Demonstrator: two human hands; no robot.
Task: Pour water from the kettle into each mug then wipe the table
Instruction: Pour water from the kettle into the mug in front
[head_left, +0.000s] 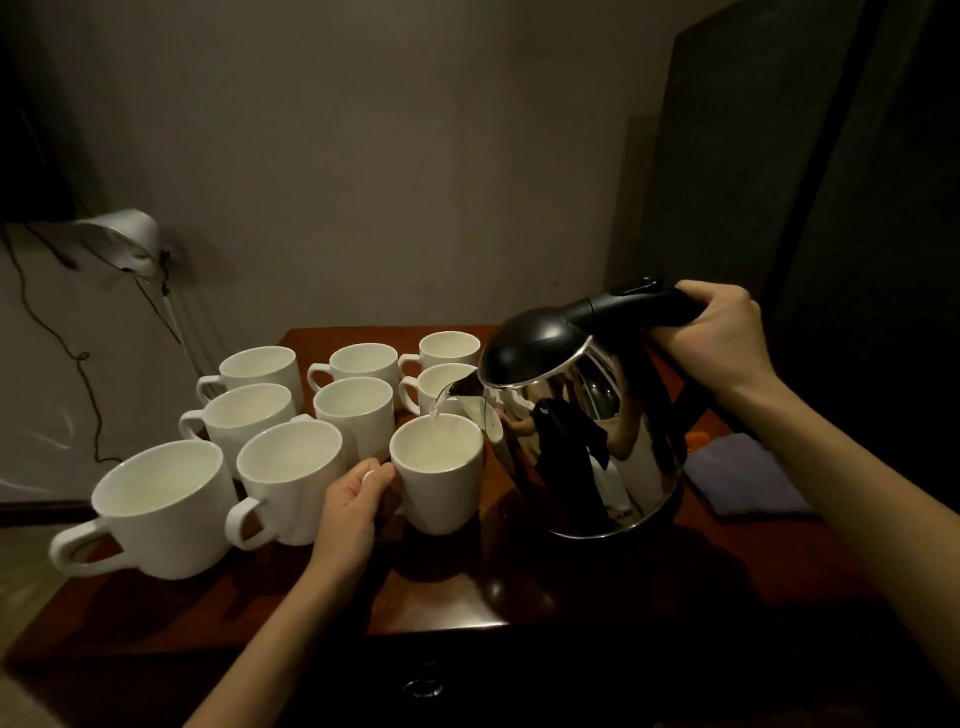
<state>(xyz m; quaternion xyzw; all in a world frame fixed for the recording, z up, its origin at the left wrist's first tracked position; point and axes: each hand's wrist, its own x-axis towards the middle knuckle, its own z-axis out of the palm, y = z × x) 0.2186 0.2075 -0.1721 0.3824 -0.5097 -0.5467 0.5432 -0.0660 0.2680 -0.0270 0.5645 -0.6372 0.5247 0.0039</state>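
**A:** What sits around the pour?

**B:** A folded purple-blue cloth (744, 478) lies on the desk behind the right forearm, with a small orange thing (696, 439) just beside it, too hidden to name. At far left a white lamp-like fixture (127, 236) leans against the wall with dark cords (57, 332) trailing down. The shiny steel kettle with a black lid and handle (587, 441) is held tilted above the desk, and its body hides part of the mugs behind it.

**A:** And the hands?

**B:** The right hand (719, 332) has its fingers wrapped round the kettle's black handle. The left hand (358, 493) curls around the handle side of the near white ceramic mug (436, 475), which stands on the desk. A thin stream of water (439, 402) falls from the spout into that mug.

**A:** How many mugs?

**B:** Nine white mugs that I can count: three rough columns of three. The big one nearest the left corner (156, 506) has its handle over the desk's edge. One kettle, one cloth.

**A:** The surface and the room?

**B:** A dark reddish-brown polished wooden desk (447, 592), glossy enough to show reflections, with a round drawer knob (423, 688) on its front. Behind it stands a plain grey wall (389, 156); a dark panel (779, 156) fills the right. The light is dim.
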